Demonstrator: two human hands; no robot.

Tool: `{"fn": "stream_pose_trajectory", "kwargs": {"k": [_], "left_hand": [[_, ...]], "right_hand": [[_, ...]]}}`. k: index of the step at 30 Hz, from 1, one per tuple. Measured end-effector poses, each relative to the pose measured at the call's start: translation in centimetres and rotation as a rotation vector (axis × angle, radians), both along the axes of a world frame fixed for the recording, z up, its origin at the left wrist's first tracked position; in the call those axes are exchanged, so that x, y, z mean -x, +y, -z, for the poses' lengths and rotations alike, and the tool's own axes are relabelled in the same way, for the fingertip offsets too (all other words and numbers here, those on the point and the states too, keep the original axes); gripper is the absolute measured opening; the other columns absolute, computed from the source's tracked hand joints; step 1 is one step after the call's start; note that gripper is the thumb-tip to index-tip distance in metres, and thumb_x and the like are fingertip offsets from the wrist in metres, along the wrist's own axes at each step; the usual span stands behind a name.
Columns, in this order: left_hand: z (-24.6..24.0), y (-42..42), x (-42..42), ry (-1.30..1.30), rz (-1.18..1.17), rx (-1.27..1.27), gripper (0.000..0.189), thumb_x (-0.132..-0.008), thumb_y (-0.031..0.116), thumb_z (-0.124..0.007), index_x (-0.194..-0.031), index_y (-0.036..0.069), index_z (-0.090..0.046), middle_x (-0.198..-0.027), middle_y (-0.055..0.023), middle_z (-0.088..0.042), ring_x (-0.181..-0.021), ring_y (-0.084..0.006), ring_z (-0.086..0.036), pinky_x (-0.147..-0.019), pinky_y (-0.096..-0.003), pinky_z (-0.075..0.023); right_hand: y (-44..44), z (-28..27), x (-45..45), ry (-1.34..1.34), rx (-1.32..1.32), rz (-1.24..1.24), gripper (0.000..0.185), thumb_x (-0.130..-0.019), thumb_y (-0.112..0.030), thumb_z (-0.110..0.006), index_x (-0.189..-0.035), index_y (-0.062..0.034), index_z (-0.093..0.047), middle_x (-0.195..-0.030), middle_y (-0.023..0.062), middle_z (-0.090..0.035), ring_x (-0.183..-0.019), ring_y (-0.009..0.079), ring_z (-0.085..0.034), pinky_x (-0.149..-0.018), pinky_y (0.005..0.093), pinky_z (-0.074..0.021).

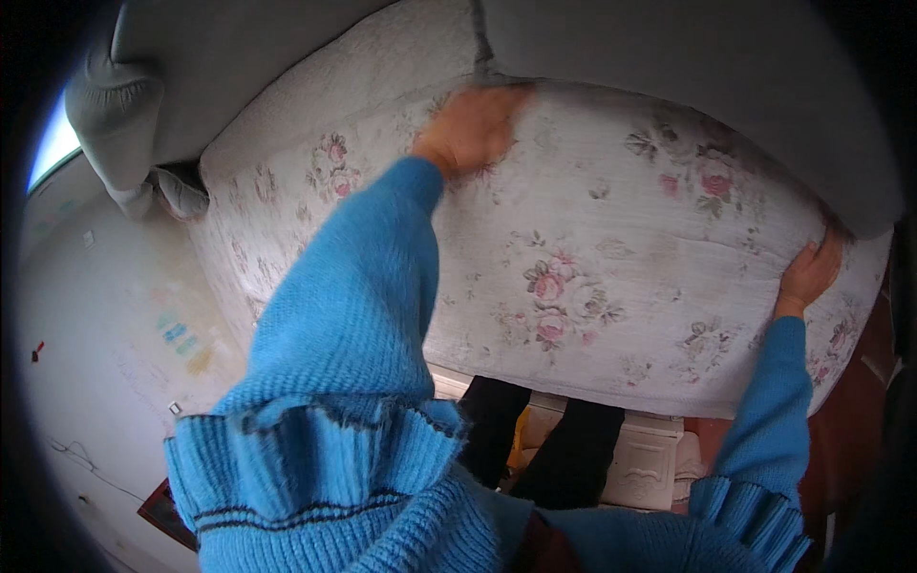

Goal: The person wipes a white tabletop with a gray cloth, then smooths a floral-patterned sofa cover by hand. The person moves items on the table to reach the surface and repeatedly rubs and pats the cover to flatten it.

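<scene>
A floral cloth (487, 286), pale with pink roses and grey-green leaves, covers a broad padded seat before me. My left hand (473, 132) is blurred and lies over its far part, close to the seam where the grey padded backs meet; its fingers are not clear. At the right, my right hand (813, 272) rests on the cloth near its edge. The fingers reach to the crease under the grey back (702, 50), and their tips are hard to make out. Whether either hand pinches the cloth cannot be seen.
Left stands a pale wall (107, 301) with coloured smudges, a small switch plate (89, 238) and a thin cable (107, 476). A bunched grey cover (118, 129) hangs near a bright window (57, 140). My dark-trousered legs (569, 458) meet the front edge, beside a white panelled unit (637, 462).
</scene>
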State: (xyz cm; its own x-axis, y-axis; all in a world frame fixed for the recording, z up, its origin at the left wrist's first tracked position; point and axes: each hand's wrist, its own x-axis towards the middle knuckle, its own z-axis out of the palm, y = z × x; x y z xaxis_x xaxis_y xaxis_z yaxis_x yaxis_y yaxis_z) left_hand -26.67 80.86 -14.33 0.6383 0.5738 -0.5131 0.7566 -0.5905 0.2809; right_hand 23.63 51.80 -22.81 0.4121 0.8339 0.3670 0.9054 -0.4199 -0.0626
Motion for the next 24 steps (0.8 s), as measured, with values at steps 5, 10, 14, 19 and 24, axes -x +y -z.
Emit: {"fn": "stream_pose_trajectory", "kwargs": {"k": [5, 10, 14, 19, 24], "left_hand": [[2.5, 7.2, 13.3, -0.186, -0.375, -0.701, 0.055, -0.099, 0.030, -0.050, -0.144, -0.002, -0.043, -0.149, -0.0240, -0.042, -0.137, -0.0401, -0.041, -0.117, -0.0447, -0.0293], [3.8, -3.5, 22.9, -0.133, -0.678, -0.812, 0.063, -0.096, 0.027, -0.055, -0.148, -0.003, -0.035, -0.154, -0.0236, -0.035, -0.143, -0.0380, -0.032, -0.119, -0.0484, -0.0228], [4.8, -13.1, 29.3, 0.003, -0.985, -0.726, 0.068, -0.092, 0.026, -0.053, -0.150, -0.003, -0.032, -0.157, -0.0215, -0.031, -0.147, -0.0359, -0.026, -0.121, -0.0472, -0.0175], [6.2, -13.2, 29.2, 0.038, -0.963, -0.798, 0.071, -0.089, 0.023, -0.053, -0.151, -0.001, -0.029, -0.157, -0.0189, -0.032, -0.146, -0.0344, -0.028, -0.121, -0.0469, -0.0180], [6.9, -13.0, 29.2, -0.035, -0.979, -0.793, 0.072, -0.090, 0.030, -0.050, -0.152, 0.000, -0.029, -0.159, -0.0154, -0.029, -0.148, -0.0317, -0.024, -0.122, -0.0486, -0.0155]], "right_hand": [[1.5, 0.0, -0.1, -0.086, 0.056, -0.049, 0.050, -0.093, -0.016, -0.048, -0.139, 0.0041, -0.050, -0.141, 0.0248, -0.052, -0.128, 0.0403, -0.048, -0.114, 0.0454, -0.0311], [1.1, -1.3, -0.4, -0.052, 0.124, 0.031, 0.053, -0.101, -0.027, -0.041, -0.142, 0.0076, -0.044, -0.148, 0.0269, -0.043, -0.135, 0.0421, -0.042, -0.115, 0.0450, -0.0299], [3.5, -3.4, 5.8, 0.209, 0.071, 0.230, 0.056, -0.105, -0.032, -0.038, -0.143, 0.0098, -0.040, -0.148, 0.0295, -0.042, -0.134, 0.0433, -0.043, -0.115, 0.0426, -0.0324], [8.3, -1.2, 21.8, 0.520, 0.003, 0.144, 0.056, -0.099, -0.018, -0.052, -0.146, 0.0072, -0.036, -0.150, 0.0259, -0.040, -0.138, 0.0396, -0.040, -0.115, 0.0451, -0.0316], [19.2, -4.0, 41.3, 0.236, 0.337, -0.557, 0.072, -0.087, -0.024, -0.061, -0.148, 0.0041, -0.035, -0.154, 0.0240, -0.035, -0.144, 0.0373, -0.031, -0.120, 0.0519, -0.0156]]}}
